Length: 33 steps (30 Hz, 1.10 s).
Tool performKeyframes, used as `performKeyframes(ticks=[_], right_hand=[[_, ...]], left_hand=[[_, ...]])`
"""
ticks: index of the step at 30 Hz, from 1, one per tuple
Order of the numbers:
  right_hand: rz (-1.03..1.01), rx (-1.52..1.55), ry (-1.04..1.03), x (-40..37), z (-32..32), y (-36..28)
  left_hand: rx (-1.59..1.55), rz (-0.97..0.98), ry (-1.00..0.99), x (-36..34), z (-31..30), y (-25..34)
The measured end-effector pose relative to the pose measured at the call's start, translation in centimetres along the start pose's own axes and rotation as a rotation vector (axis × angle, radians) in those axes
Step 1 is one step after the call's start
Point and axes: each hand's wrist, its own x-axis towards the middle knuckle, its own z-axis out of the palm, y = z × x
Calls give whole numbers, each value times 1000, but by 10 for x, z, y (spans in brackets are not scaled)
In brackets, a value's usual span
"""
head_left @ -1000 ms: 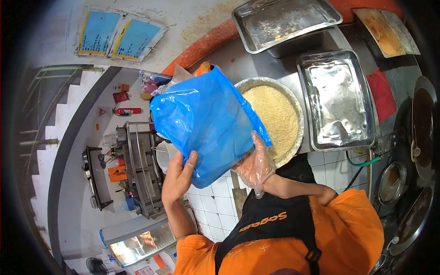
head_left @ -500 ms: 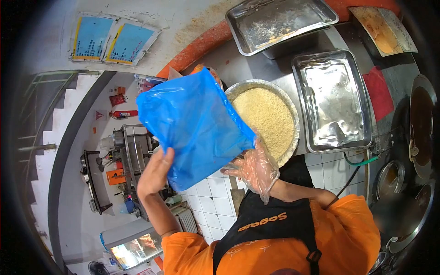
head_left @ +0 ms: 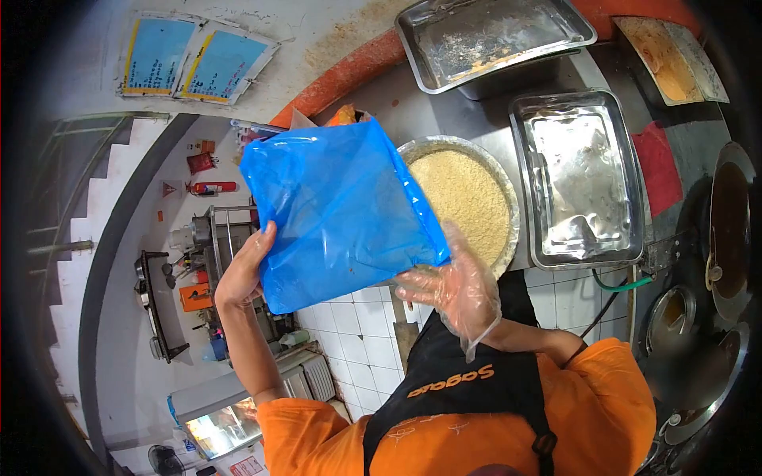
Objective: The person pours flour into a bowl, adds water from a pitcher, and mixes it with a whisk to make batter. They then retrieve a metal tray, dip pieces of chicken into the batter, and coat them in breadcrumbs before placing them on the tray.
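Note:
A blue plastic bag [head_left: 345, 214], flat and creased, is spread in front of me. My left hand [head_left: 244, 266] is bare and grips the bag's left side, with the thumb on top and the other fingers mostly hidden. My right hand [head_left: 460, 289] wears a loose clear plastic glove. Its palm shows and its fingers are stretched apart at the bag's lower right corner, which lies against the hand. Beyond that hand, partly behind the bag, stands a round metal bowl [head_left: 514, 202] of pale yellow crumbs [head_left: 464, 194].
A shiny rectangular metal tray [head_left: 579, 182] lies right of the bowl, beside a red cloth [head_left: 657, 168]. Another tray [head_left: 492, 44], dusted with residue, sits at the back. Pans [head_left: 730, 230] line the far right. Something orange [head_left: 345, 116] shows behind the bag.
The bag has turned slightly and lies flatter. My left hand has moved left and up with its edge; my gloved right hand has shifted slightly right, its fingers more spread.

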Motion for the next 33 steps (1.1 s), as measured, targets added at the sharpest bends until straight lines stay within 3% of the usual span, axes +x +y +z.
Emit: performKeyframes(ticks=[5,9,13,15,17,23,25,27,33], right_hand=[[91,-24,-52,-10,10,-14],[146,1,-91,-15,16,-21],[208,99,-8,-14,17,-17],[173,-47,-113,-14,20,-20],[184,0,-118,-13,12,-11],[249,126,-138,-10,4,-8],[271,202,-135,-9,-1,-10],[131,-67,-91,-7,-13,-5],[209,-256,136,0,-37,2]], left_hand=[[-199,40,28,8,-4,-1],[-122,57,-11,13,-11,3],[-173,80,107,10,-3,12],[-126,71,170,14,-3,18],[-214,40,47,18,-8,24],[-45,-130,-26,27,-6,30],[-67,-91,-46,29,-11,19],[-127,-39,-112,23,-13,14],[-108,-36,-211,11,-13,-12]])
